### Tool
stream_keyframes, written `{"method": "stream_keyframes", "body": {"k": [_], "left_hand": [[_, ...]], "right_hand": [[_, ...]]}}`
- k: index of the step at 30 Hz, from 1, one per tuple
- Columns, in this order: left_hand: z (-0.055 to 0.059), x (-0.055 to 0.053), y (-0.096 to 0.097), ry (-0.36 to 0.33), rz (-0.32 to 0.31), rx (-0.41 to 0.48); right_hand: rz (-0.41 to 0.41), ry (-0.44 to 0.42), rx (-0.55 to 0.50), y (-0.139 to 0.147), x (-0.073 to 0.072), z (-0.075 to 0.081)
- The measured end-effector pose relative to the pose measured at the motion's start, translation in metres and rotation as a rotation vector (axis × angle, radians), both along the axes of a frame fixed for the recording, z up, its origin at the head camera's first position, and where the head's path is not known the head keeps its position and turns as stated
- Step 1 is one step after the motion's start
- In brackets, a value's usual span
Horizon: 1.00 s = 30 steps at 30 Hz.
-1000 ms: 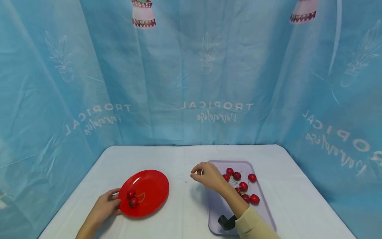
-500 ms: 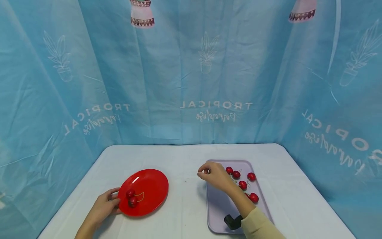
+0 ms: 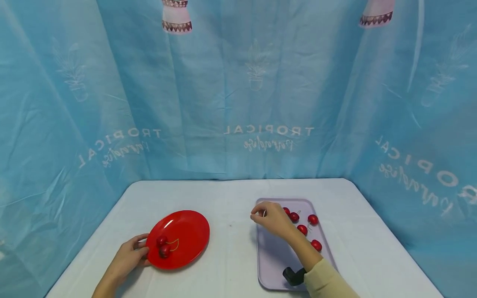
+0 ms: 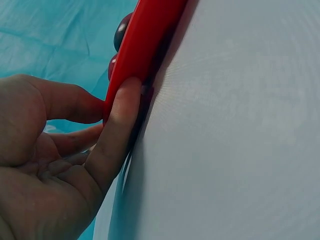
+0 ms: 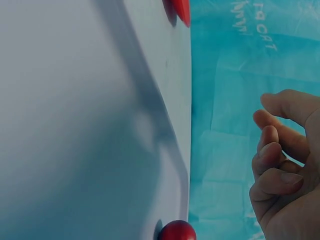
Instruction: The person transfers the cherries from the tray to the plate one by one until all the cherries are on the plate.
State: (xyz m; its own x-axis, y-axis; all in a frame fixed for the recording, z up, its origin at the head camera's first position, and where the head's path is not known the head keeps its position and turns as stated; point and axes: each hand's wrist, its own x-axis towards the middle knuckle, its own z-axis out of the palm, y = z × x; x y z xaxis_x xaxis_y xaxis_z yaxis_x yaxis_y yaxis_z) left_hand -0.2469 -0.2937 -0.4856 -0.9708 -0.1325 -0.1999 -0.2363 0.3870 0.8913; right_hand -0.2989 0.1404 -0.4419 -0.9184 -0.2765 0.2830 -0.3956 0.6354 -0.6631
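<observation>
On the left, my left hand (image 3: 126, 255) pinches the rim of a round red plate (image 3: 191, 240). In the left wrist view, its thumb lies at the rim and a finger (image 4: 125, 110) presses against the plate's underside. Two cherries (image 3: 164, 251) with joined stems rest on the plate near that hand. My right hand (image 3: 275, 219) hovers over the left edge of a lavender tray (image 3: 262, 265), loosely curled, with nothing held. The right wrist view shows a small gap between thumb and index finger. Several cherries (image 3: 302, 229) lie in the tray, some hidden behind the right hand and forearm.
A white tabletop (image 3: 227, 260) stretches between plate and tray. Blue printed curtains (image 3: 238, 95) stand behind and at both sides. A dark wrist-worn piece (image 3: 293, 276) hangs under the right forearm, over the tray's near end.
My right hand has moved to the right, from beside the tray to over its left edge. The left hand stays at the plate, and the view has shifted slightly.
</observation>
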Motion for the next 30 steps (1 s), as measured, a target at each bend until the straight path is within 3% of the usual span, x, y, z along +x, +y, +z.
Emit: {"method": "stream_keyframes", "body": {"k": [19,30], "left_hand": [[0.0,0.0,0.001,-0.005,0.024,-0.063],[0.001,0.003,0.002,0.0,0.013,-0.015]], "right_hand": [[-0.079,-0.001,-0.002,0.021,0.001,-0.001],[-0.124,-0.008,0.017,0.039,-0.002,-0.005]]}}
